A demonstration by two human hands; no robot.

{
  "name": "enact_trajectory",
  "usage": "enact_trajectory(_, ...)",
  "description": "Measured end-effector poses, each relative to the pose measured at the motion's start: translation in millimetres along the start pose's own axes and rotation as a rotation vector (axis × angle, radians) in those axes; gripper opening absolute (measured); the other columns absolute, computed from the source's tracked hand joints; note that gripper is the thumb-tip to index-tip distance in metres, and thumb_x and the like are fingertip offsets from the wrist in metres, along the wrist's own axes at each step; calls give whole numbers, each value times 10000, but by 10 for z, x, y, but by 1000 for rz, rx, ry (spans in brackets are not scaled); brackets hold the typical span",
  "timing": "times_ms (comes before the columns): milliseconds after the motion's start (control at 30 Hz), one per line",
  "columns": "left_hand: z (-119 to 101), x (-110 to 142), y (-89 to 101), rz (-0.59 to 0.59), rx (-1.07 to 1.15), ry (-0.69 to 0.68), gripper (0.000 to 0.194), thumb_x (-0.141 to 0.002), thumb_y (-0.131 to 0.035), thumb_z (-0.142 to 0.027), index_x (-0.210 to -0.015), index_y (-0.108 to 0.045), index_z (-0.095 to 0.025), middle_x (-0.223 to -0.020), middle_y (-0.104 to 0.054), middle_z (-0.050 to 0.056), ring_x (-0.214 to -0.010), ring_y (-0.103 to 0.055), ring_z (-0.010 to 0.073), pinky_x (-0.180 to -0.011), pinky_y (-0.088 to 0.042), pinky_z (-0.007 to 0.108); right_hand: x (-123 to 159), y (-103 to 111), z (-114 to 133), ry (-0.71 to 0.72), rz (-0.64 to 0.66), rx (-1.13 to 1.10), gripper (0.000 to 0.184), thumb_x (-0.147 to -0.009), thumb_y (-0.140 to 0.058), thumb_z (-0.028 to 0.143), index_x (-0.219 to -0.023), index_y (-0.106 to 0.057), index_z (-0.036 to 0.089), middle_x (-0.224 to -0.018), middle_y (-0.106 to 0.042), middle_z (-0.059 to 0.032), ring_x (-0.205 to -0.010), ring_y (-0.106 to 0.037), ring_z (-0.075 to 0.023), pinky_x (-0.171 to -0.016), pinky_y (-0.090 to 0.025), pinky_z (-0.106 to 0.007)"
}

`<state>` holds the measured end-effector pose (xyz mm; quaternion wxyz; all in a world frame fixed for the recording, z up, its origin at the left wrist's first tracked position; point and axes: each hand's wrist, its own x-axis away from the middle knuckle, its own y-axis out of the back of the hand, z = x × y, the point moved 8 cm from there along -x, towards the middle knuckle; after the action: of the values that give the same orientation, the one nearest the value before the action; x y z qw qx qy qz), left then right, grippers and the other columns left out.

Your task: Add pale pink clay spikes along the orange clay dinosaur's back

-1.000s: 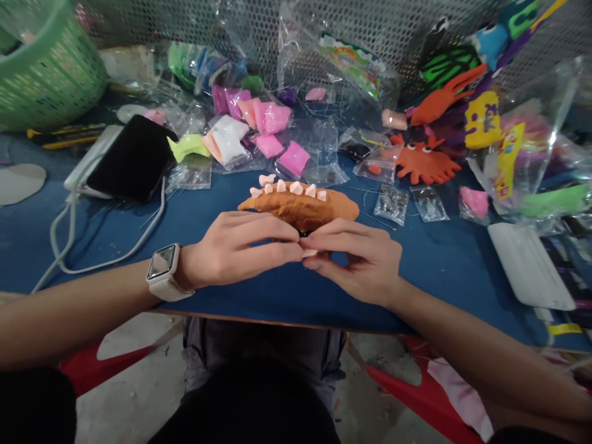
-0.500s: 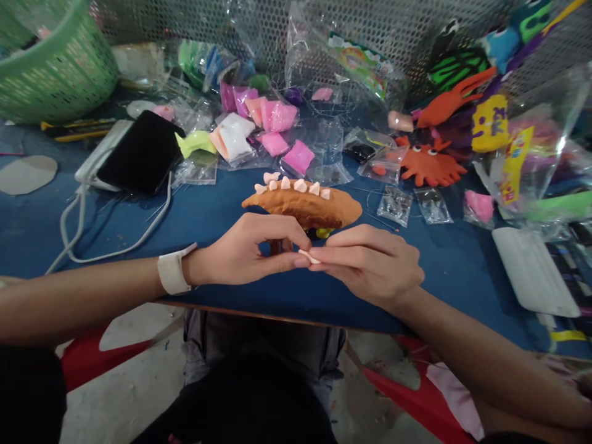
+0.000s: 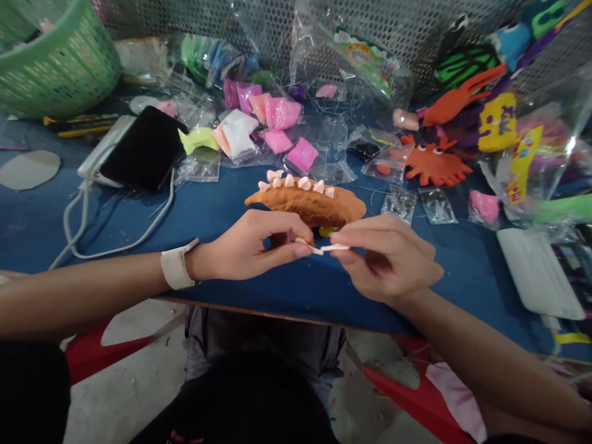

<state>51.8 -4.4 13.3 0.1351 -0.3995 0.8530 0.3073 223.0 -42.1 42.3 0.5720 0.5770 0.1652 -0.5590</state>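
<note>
My left hand (image 3: pixel 261 243) pinches a small pale pink piece of modelling clay (image 3: pixel 315 249) between thumb and fingers. In my right hand (image 3: pixel 388 256), closed the same way, is a thin pale strip of clay (image 3: pixel 333 247). The two ends meet or nearly meet between my hands; whether they are still joined I cannot tell. Just beyond lies a long brown clay figure (image 3: pixel 309 206), tapered at its left end, with several pale pink spikes (image 3: pixel 304 184) along its top. A bit of yellow (image 3: pixel 327 232) shows beneath it.
A phone (image 3: pixel 141 148) and white cable (image 3: pixel 115 254) lie to the left, near a green basket (image 3: pixel 55 68). Clay packets (image 3: pixel 303 154) crowd the back. An orange clay crab (image 3: pixel 437 163) and a white case (image 3: pixel 539 271) are on the right.
My right hand has moved to the right, away from my left. The pale clay between them is drawn out into two thin ends. The left hand keeps its pinch.
</note>
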Motion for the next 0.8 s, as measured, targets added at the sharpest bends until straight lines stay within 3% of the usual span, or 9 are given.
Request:
enact_trajectory(100,8,16,-25,21,54,31,169,-1107,-671,-298,-1076,-772,-166,-844,-802,30,-628,-710,69,-595,-526,165,-19,-53,74,39,48,-25,135,-1041,-754,237,-1157,-809,283,-942,-867,1,-711,-795,-135,-595,-653,-235)
enact_trajectory(267,78,35,-40,6,232,197,210,-1060,-762,-355,-1080,-711,-153,-812,-824,29,-561,-756,97,-557,-585,173,-19,-107,76,67,148,-72,221,-1028,-787,209,-1233,-798,291,-986,-871,20,-735,-805,-105,-663,-669,-198)
enact_trajectory(367,118,38,-57,-16,354,287,309,-1024,-808,-432,-1003,-664,-160,-710,-779,-1,-558,-774,124,-537,-593,175,-13,-119,103,113,207,-46,205,-1055,-771,254,-1257,-801,265,-1020,-870,8,-744,-798,-98,-671,-661,-197)
enact_trajectory(500,167,47,-105,-25,496,362,366,-982,-854,-458,-970,-629,-170,-728,-774,-19,-539,-768,120,-531,-613,175,-10,-133,165,137,246,23,289,-1013,-835,346,-1272,-813,220,-1001,-863,-17,-763,-798,-123,-684,-655,-230)
enact_trajectory(700,145,56,-110,19,431,298,260,-1055,-773,-351,-963,-611,-170,-766,-802,3,-561,-778,110,-534,-593,157,-25,-105,191,106,197,86,246,-997,-831,182,-1224,-830,276,-1027,-870,11,-784,-804,-108,-700,-656,-204)
enact_trajectory(800,90,46,-82,41,325,213,107,-1091,-694,-254,-1077,-643,-161,-893,-844,53,-560,-758,88,-532,-586,158,-38,22,102,37,75,56,273,-1006,-798,167,-1246,-829,292,-1026,-864,-2,-803,-813,-134,-715,-676,-241)
